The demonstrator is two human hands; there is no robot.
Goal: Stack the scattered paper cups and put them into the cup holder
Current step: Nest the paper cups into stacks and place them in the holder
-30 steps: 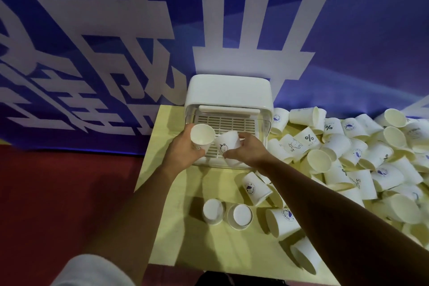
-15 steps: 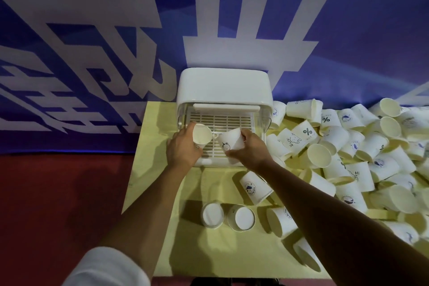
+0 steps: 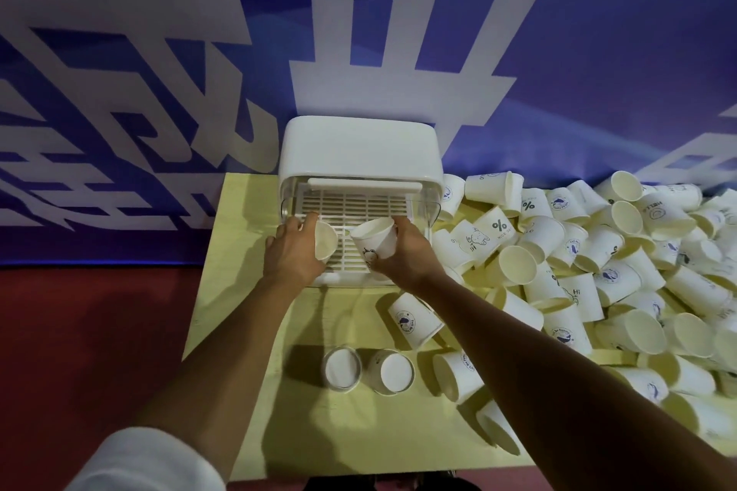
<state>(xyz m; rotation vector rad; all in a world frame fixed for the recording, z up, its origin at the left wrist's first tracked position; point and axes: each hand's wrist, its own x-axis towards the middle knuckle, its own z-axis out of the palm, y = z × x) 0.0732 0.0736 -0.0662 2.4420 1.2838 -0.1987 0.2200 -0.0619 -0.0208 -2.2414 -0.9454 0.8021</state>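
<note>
While both hands held white paper cups over the white plastic cup holder (image 3: 361,155), the left hand (image 3: 293,255) curled round a plain cup (image 3: 325,240) and the right hand (image 3: 406,253) gripped a printed cup (image 3: 375,239), seemingly to nest them.

This looks like an exhibition or event booth rather than a home or kitchen. From 9 to 3 o'clock a large blue banner (image 3: 598,52) printed with big white characters fills the whole backdrop, and red flooring (image 3: 79,331) runs beneath it at 8 o'clock. A plain pale yellow surface (image 3: 247,251) stands directly against the banner, heaped at 3 o'clock with printed white paper cups (image 3: 598,271) beside a white cup holder (image 3: 359,147).
</note>
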